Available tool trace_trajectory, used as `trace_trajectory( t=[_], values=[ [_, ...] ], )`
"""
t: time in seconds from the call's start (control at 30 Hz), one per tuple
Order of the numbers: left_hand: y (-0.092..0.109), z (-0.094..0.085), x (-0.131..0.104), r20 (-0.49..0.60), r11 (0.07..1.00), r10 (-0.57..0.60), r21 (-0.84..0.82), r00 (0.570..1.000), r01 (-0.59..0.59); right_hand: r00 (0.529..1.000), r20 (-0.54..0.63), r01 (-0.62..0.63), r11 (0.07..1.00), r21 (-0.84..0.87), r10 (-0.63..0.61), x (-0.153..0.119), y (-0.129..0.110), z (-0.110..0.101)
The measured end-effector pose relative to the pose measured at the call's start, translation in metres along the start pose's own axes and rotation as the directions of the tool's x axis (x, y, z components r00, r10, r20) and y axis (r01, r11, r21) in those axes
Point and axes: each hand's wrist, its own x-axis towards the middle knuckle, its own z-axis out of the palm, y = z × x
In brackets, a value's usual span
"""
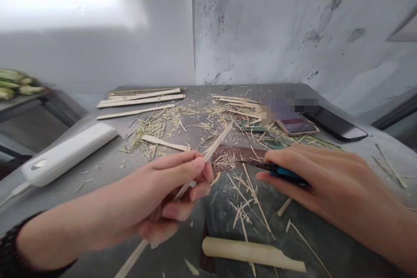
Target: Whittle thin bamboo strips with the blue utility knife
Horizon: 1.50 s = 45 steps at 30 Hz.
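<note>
Nearest to the camera is a dark band [24, 243] around the left wrist. The left hand [177, 182] is closed on a thin pale stick [219, 140], which it holds between the thumb and the fingers; the stick is tilted, with its upper end pointing forward, above the middle of the table [102, 160]. The right hand [319, 171] grips the blue handle [286, 173] of a tool with a narrow dark blade [256, 163]. The blade points to the left hand, but it is apart from the stick.

Below the hands, a thicker pale piece [250, 252] lies across some thin slivers [243, 202]. Between the hands, small shavings [224, 160] lie on a brown strip [250, 152]. At the far left side of the table there are several flat sticks [143, 99], and a white device [71, 154] with a cable lies nearer. On the right, beyond the right hand, a black phone [340, 125] lies beside another phone [296, 124].
</note>
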Motion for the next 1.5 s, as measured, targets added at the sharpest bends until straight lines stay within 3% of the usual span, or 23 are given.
trace_trajectory(
  t=[0.07,0.17,0.3,0.57,0.8,0.93,1.13,1.5],
  values=[
    [-0.008,0.007,0.007,0.046,0.972,-0.04,-0.229,0.998,0.049,1.0,0.018,0.006,1.0,0.01,-0.007,0.001,-0.004,0.001],
    [-0.019,0.014,0.017,0.086,0.916,-0.042,-0.395,0.995,0.073,0.997,0.081,-0.001,1.0,0.003,0.0,0.001,-0.011,0.004],
    [-0.027,0.018,0.021,0.113,0.908,0.002,-0.416,0.994,0.046,0.988,0.148,0.04,0.999,0.0,-0.04,0.002,-0.018,0.004],
    [-0.033,0.019,0.022,0.19,0.898,0.119,-0.44,0.975,-0.024,0.989,0.14,0.051,0.999,0.018,-0.053,-0.002,-0.013,0.01],
    [-0.038,0.018,0.021,0.251,0.924,0.146,-0.379,0.957,-0.042,0.987,0.143,0.071,0.997,0.036,-0.076,-0.004,-0.011,0.016],
    [-0.038,0.018,0.019,0.288,0.948,0.134,-0.315,0.948,-0.038,0.988,0.149,0.014,0.997,0.074,-0.025,-0.005,-0.01,0.017],
    [-0.035,0.018,0.017,0.248,0.989,0.131,-0.092,0.96,-0.112,0.989,0.134,-0.075,0.991,0.114,0.059,-0.005,-0.01,0.017],
    [-0.033,0.02,0.018,0.274,0.984,0.176,-0.028,0.946,-0.175,0.992,0.118,-0.073,0.966,0.25,0.044,-0.005,-0.016,0.012]
  ],
)
